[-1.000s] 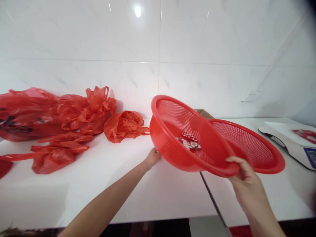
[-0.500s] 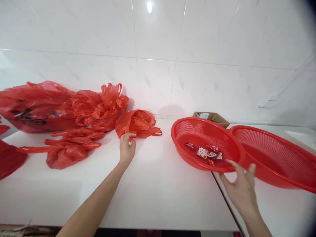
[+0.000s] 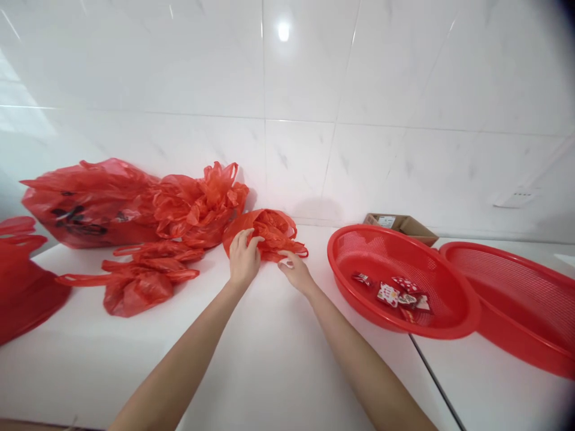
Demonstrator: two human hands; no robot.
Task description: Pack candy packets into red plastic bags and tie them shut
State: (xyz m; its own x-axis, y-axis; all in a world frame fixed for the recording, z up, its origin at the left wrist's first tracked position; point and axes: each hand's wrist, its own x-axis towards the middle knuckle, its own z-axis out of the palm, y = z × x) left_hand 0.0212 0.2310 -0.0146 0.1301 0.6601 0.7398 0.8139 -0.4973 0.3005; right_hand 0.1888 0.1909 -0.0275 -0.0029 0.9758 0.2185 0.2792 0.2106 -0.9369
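A small crumpled red plastic bag (image 3: 269, 230) lies on the white counter near the wall. My left hand (image 3: 243, 258) rests on the bag's left side, fingers curled into the plastic. My right hand (image 3: 294, 270) reaches the bag's lower right edge, where its fingertips touch or pinch the plastic. To the right stands a red mesh basket (image 3: 449, 323) holding a few small red-and-white packets (image 3: 399, 293).
More red plastic bags (image 3: 135, 206) are heaped at the back left, with another red bag (image 3: 20, 281) at the left edge. A second, larger red mesh basket (image 3: 521, 305) sits at the far right. A small cardboard box (image 3: 402, 224) stands against the tiled wall.
The basket I held tilted with both hands now rests on the counter. My left hand went to the small red bag first, then my right hand left the basket and joined it.
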